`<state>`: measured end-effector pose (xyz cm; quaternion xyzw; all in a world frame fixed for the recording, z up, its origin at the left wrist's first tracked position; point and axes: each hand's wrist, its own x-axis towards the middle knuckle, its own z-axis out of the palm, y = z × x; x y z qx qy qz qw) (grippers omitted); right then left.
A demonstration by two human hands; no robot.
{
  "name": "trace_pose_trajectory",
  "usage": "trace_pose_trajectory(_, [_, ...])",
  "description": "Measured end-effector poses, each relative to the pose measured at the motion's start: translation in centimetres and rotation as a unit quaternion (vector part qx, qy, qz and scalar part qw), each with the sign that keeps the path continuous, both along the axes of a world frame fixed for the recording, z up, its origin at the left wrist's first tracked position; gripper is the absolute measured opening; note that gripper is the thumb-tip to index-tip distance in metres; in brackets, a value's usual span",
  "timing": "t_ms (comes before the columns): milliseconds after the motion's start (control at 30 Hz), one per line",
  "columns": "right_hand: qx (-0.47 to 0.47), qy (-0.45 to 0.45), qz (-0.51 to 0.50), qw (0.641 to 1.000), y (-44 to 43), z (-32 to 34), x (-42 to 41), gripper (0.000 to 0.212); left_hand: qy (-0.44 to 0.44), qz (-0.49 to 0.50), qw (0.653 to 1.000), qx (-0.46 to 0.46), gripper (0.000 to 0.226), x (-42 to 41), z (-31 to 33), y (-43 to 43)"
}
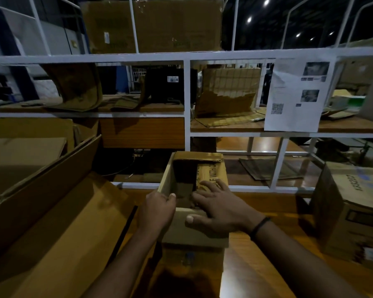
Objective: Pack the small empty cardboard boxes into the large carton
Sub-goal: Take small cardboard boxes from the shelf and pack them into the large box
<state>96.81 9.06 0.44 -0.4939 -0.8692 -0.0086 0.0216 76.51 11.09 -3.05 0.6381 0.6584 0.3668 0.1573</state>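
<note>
We see a small cardboard box [199, 235] standing open-topped on the wooden surface [256, 265], at the middle of the view and directly in front of the person, with both hands on it. The left hand [157, 208] grips the box's left wall near the front corner, fingers curled over the rim. The right hand [222, 209] straddles the near wall, thumb pressed on the outside face and fingers spread inside, lying against a printed flap [209, 171] folded down into the box. A black wristband [260, 225] circles the right wrist.

Just to the left, the large carton [52, 211] lies open, its long flaps spread toward the small box but not touching it as far as we can tell. To the right, well apart, stands a closed carton with blue lettering [353, 211].

Behind the surface rises a white metal shelf frame [186, 87] holding torn and flattened cardboard pieces on its wooden boards. A paper sheet with a QR code [297, 95] hangs from the frame at right, and a big brown carton [155, 24] sits on the top shelf.
</note>
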Motion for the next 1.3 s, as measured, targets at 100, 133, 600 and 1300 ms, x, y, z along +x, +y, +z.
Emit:
trace_pose_trajectory(100, [0.094, 0.055, -0.007, 0.994, -0.2, 0.0, -0.8, 0.064, 0.002, 0.015, 1.000, -0.003, 0.045, -0.1, -0.4, 0.2])
trace_pose_trajectory(133, [0.119, 0.089, -0.015, 0.989, -0.2, -0.2, -0.8, 0.060, -0.001, 0.016, 1.000, -0.005, 0.043, -0.2, -0.4, 0.2])
trace_pose_trajectory(600, [0.114, 0.074, -0.215, 0.967, -3.3, 1.1, 6.9, 0.038, 0.026, -0.041, 0.999, 0.019, 0.057, -1.4, -0.5, 0.8])
trace_pose_trajectory(1300, [0.107, 0.099, -0.061, 0.988, -3.1, -4.9, 0.7, 0.063, 0.189, -0.132, 0.971, -0.065, 0.058, 0.7, 0.4, -2.9])
